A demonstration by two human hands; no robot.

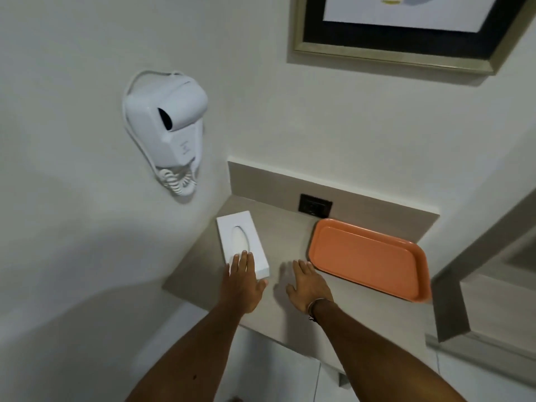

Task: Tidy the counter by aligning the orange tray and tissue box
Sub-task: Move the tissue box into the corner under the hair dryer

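The left hand [243, 281] is resting flat, its grip wide, on the tissue box [242, 244] to straighten it, while the right hand [308, 282] is hovering with a wide grip beside the orange tray [368, 258].

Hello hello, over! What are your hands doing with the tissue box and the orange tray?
Left hand flat on tissue box, near end. Right hand open over counter, beside orange tray. Nothing between box and tray.
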